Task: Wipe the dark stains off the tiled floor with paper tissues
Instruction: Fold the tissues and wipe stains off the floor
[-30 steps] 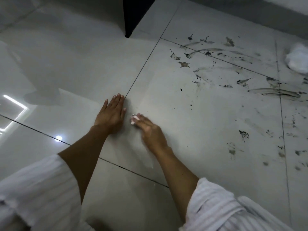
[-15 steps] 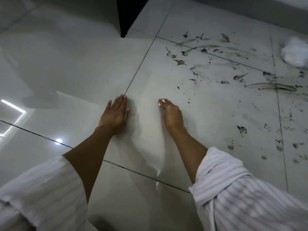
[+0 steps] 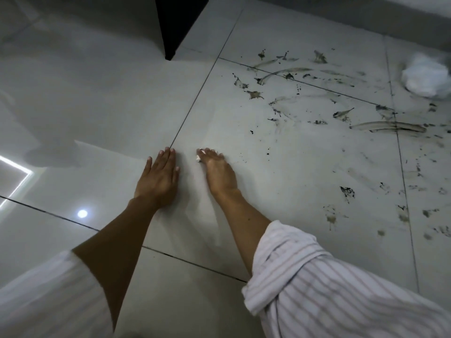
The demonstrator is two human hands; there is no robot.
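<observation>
Stains [image 3: 317,98] spread ahead and right of right hand [image 3: 217,172], the nearer one, pressing what looks like a small tissue [image 3: 199,157] under straight fingers. Left hand [image 3: 158,176] flat on floor [image 3: 97,113], empty.

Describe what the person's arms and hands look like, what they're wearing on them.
Both hands are bare: no gloves, rings or watch show on the left hand or the right hand. Each arm wears a loose white sleeve with faint stripes, pushed up so the forearms are uncovered: the left sleeve bunches near the elbow, the right sleeve likewise. The fingers have short, pale nails.
</observation>
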